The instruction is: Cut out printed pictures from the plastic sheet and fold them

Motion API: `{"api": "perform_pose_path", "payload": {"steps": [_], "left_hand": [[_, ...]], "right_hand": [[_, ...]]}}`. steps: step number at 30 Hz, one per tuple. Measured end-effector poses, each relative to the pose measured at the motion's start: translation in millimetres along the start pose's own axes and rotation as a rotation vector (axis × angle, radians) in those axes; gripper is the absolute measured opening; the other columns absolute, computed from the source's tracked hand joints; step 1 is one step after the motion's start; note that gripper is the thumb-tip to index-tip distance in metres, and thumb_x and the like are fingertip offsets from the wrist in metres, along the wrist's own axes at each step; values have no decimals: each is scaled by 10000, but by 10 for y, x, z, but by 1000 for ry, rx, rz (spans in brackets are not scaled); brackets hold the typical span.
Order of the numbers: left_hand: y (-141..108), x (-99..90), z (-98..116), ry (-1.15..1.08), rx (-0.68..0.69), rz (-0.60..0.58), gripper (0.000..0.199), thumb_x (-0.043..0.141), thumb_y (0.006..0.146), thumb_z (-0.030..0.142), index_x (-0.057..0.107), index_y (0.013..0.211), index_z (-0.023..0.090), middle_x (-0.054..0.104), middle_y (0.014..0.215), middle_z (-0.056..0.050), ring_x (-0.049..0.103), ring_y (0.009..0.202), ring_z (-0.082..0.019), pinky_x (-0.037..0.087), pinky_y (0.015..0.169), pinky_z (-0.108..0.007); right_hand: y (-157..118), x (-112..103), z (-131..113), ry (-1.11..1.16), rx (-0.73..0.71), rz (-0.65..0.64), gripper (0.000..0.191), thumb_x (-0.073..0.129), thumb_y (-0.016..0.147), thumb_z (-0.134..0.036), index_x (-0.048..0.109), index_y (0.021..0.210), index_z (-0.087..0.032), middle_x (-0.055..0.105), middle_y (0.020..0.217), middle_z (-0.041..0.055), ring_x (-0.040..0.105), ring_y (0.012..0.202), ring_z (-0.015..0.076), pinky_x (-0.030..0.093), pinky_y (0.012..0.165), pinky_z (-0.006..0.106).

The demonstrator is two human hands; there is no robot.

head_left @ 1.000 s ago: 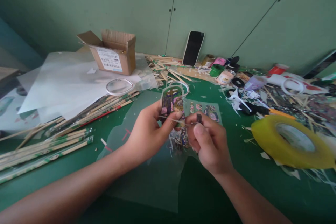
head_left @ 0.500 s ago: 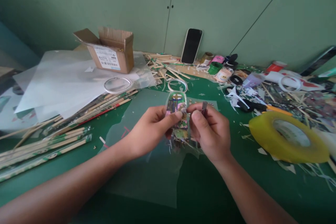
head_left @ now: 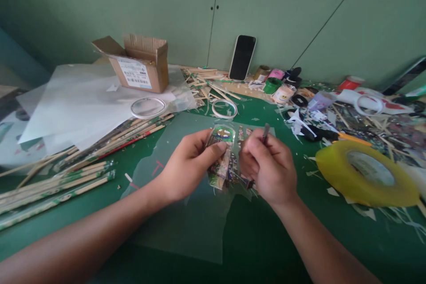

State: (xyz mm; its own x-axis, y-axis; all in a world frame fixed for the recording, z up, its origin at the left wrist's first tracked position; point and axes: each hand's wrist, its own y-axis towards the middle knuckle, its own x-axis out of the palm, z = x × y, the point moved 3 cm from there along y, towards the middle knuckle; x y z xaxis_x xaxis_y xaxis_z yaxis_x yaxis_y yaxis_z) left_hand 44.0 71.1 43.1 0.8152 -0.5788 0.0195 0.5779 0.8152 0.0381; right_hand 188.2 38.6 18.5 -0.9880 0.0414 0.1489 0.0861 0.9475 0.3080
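My left hand [head_left: 191, 162] pinches a small flat decorated piece [head_left: 223, 134], its thumb lying across the front. The piece has a rounded top with green, blue and white patterning, and its lower part is brownish, pink and green. Beside it, my right hand [head_left: 271, 164] is closed around a slim dark tool [head_left: 266, 130] whose end sticks up above the fingers. A dark tip [head_left: 249, 183] shows below that hand, near the piece's lower edge; the tool's exact kind is unclear. Patterned strips lie on the translucent sheet [head_left: 199, 230] behind and under the hands.
At right lies a large yellow tape roll [head_left: 328, 168] near scraps and an orange-handled tool [head_left: 354, 138]. Wooden sticks [head_left: 83, 173] fill the left. Behind stand a cardboard box [head_left: 159, 71], a phone [head_left: 242, 57], small paint jars [head_left: 273, 85] and a white ring [head_left: 213, 108].
The decorated piece has been lowered and tilted slightly in my left hand. My right hand has turned and moved a little right of it, fingers curled more around the dark tool.
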Motion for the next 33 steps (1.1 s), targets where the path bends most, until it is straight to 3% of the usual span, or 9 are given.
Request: {"api": "perform_pose_path", "payload": {"steps": [4, 7, 9, 12, 15, 24, 29, 33], "left_hand": [[-5, -2, 11, -46, -26, 8, 215, 550, 870, 328, 521, 751, 151, 497, 631, 32, 467, 545, -78, 411, 508, -196], [-2, 7, 25, -24, -12, 17, 242, 588, 847, 371, 541, 757, 151, 489, 611, 40, 466, 520, -79, 410, 483, -195], [0, 10, 24, 23, -11, 25, 270, 601, 834, 391, 529, 724, 155, 471, 587, 46, 461, 502, -80, 402, 465, -197], [-1, 3, 5, 147, -30, 39, 299, 598, 831, 392, 496, 670, 161, 430, 556, 48, 451, 498, -89, 367, 458, -208], [-1, -9, -1, 223, -10, 42, 296, 575, 846, 381, 497, 669, 157, 398, 578, 43, 395, 531, -86, 319, 476, -214], [-13, 1, 6, 166, -21, -22, 279, 545, 868, 384, 509, 715, 154, 428, 596, 40, 421, 545, -92, 348, 495, -219], [-13, 10, 10, 106, -25, -65, 247, 554, 860, 355, 529, 728, 148, 447, 621, 36, 410, 571, -88, 347, 526, -216], [-15, 22, 23, 7, -71, -81, 223, 581, 835, 354, 551, 772, 142, 497, 649, 19, 460, 575, -95, 380, 523, -210]], "right_hand": [[22, -91, -12, -205, -72, 111, 321, 559, 900, -344, 440, 629, -218, 356, 488, -76, 332, 378, 68, 278, 364, 222], [6, -53, -62, -357, -121, 93, 101, 571, 892, -305, 563, 838, -219, 432, 577, -58, 374, 435, 76, 304, 399, 226], [-13, 9, -107, -384, -152, 36, 75, 546, 901, -287, 585, 901, -222, 434, 576, -59, 375, 447, 79, 308, 414, 227], [-29, 61, -143, -385, -169, -5, 156, 566, 884, -300, 569, 758, -208, 408, 521, -67, 360, 436, 75, 296, 413, 228], [-19, 34, -108, -351, -119, -3, 178, 587, 877, -310, 572, 737, -201, 419, 516, -66, 368, 439, 75, 301, 423, 231], [-12, -16, 4, -64, 24, 0, 194, 601, 885, -324, 602, 743, -192, 384, 483, -80, 324, 402, 60, 276, 396, 218], [-9, -5, 30, -39, 73, -63, 206, 596, 882, -350, 594, 750, -193, 378, 485, -83, 314, 392, 62, 284, 389, 217], [-24, 4, 19, -160, 11, -34, 177, 545, 907, -344, 594, 817, -199, 387, 530, -68, 335, 435, 79, 285, 411, 229]]}}
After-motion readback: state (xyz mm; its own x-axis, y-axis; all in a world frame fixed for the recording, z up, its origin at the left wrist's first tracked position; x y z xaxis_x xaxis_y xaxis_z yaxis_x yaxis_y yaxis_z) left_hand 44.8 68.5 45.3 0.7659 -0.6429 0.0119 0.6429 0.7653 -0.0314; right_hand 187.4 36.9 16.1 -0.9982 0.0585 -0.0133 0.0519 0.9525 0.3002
